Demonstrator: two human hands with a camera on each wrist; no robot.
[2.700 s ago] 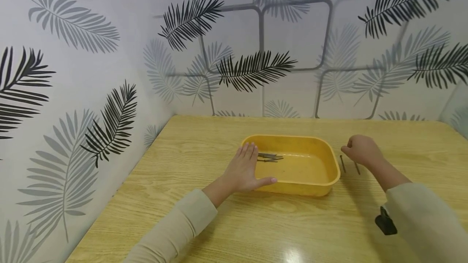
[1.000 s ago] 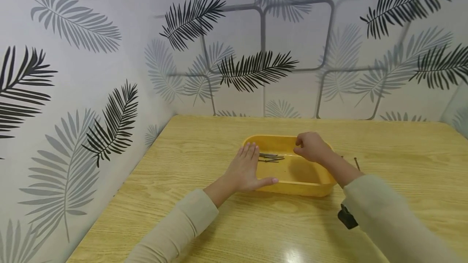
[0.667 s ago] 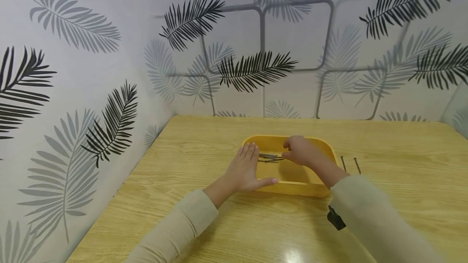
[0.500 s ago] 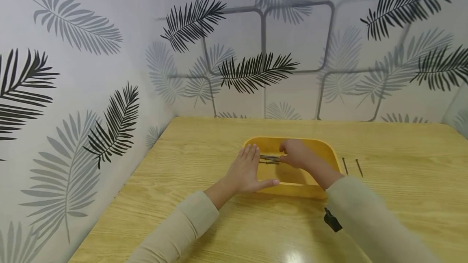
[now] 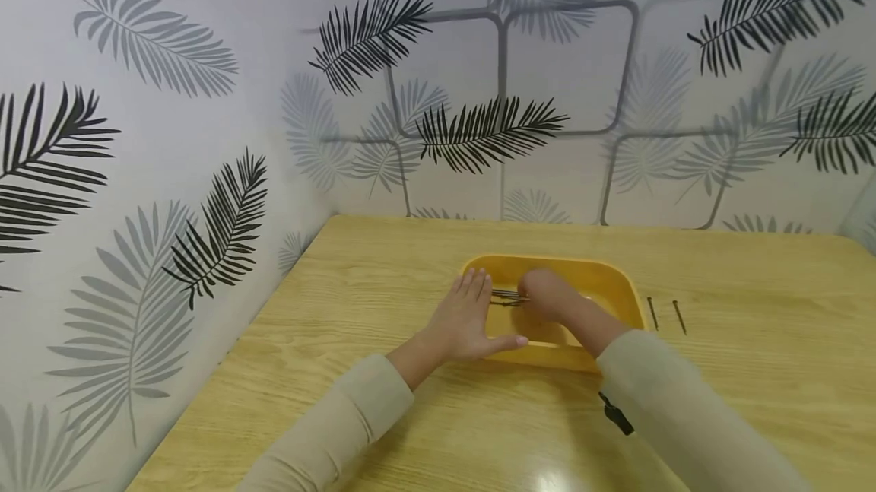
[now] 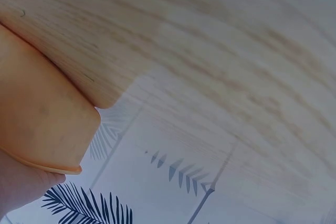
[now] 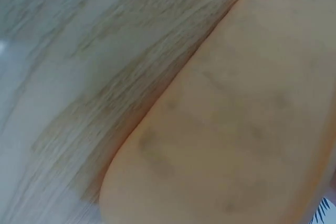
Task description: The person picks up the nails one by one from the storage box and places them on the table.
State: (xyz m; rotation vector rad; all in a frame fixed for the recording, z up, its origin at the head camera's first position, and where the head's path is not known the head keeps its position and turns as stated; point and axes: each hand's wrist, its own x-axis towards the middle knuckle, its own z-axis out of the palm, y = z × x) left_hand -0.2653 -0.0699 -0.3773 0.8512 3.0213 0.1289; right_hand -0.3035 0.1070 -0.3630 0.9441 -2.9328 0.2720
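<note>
In the head view a yellow plastic tray (image 5: 609, 287) sits on the wooden table. Several thin dark nails (image 5: 505, 294) lie in its left part. My left hand (image 5: 460, 321) rests on the tray's left end, fingers straight over the rim and thumb stretched along the near edge. Inside the tray, my right hand (image 5: 547, 296) is at the right ends of the nails, back of the hand up. Its fingertips are hidden beneath it, and I cannot tell whether they pinch a nail. The left wrist view catches part of the left hand (image 6: 26, 182) at the tray rim (image 6: 52, 169).
Two more nails, a left one (image 5: 652, 313) and a right one (image 5: 679, 317), lie side by side on the table (image 5: 753, 325) right of the tray. A leaf-patterned wall (image 5: 561, 172) stands behind the table. A black strap end (image 5: 616, 413) hangs by the right sleeve.
My right hand has moved left from the two nails on the table, over the tray's right side, down to the nails inside. The left hand stays on the tray.
</note>
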